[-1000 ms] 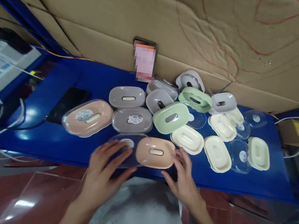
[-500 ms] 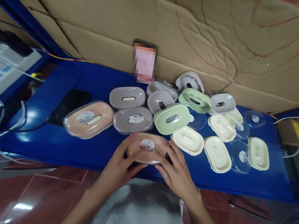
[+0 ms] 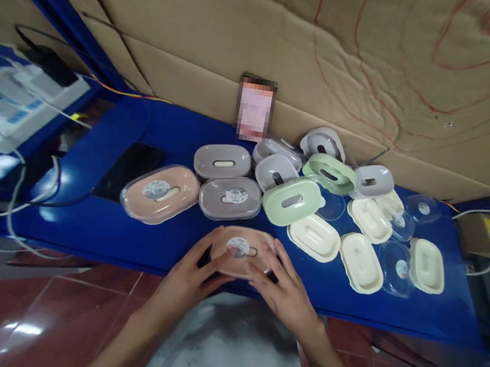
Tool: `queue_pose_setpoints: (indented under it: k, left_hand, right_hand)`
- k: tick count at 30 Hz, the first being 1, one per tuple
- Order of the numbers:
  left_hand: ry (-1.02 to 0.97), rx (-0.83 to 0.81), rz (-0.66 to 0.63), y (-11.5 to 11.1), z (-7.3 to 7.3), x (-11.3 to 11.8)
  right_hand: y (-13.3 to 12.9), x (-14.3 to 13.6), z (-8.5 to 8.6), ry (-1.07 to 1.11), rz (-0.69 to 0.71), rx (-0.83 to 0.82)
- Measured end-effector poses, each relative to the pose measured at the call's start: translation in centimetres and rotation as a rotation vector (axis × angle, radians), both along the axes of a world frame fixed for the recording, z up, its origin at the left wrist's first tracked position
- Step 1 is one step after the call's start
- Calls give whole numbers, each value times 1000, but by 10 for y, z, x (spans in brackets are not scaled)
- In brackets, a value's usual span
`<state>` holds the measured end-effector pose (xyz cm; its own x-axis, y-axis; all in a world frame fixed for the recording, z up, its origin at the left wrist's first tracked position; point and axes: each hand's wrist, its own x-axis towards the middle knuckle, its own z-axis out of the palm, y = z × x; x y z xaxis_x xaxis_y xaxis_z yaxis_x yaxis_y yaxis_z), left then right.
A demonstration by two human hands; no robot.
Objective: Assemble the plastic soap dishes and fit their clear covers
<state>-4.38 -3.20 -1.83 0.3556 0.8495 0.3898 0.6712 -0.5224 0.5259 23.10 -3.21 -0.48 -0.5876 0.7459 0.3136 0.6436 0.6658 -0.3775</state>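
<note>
Between my two hands is a peach oval soap dish (image 3: 239, 263) with a clear lid and a round sticker on top. My left hand (image 3: 199, 266) grips its left end, one finger lying over the lid near the sticker. On the right end, my right hand (image 3: 280, 282) holds it with fingers over the lid and edge. Just beyond lie a grey lidded dish (image 3: 229, 198) with a sticker and a green dish part (image 3: 293, 201). Another peach lidded dish (image 3: 160, 193) sits to the left.
Cream trays (image 3: 361, 263) and clear lids (image 3: 396, 268) spread over the right of the blue table (image 3: 142, 248). More grey parts (image 3: 223, 161) lie behind. A phone (image 3: 254, 110) leans on the cardboard wall (image 3: 181, 24). A black device (image 3: 128, 171) and white cables (image 3: 14, 203) are at left.
The camera view has shifted, so the table things appear farther right. Both hands keep hold of the peach dish, whose top now faces the camera more, with its slot showing beside the sticker.
</note>
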Motion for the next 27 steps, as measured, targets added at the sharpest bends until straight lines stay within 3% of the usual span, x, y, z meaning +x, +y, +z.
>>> queue_pose_setpoints:
  k: [12,20,27]
  left_hand:
    - [-58,29,-5,0,-1,11]
    - [-40,37,-2,0,1,13]
    - [-75,3,16,2,-3,14]
  right_hand:
    - [2,1,3,223,-53,-111]
    - [-2,-3,4,28,-95,-74]
    - [-2,1,7,3,-123,-37]
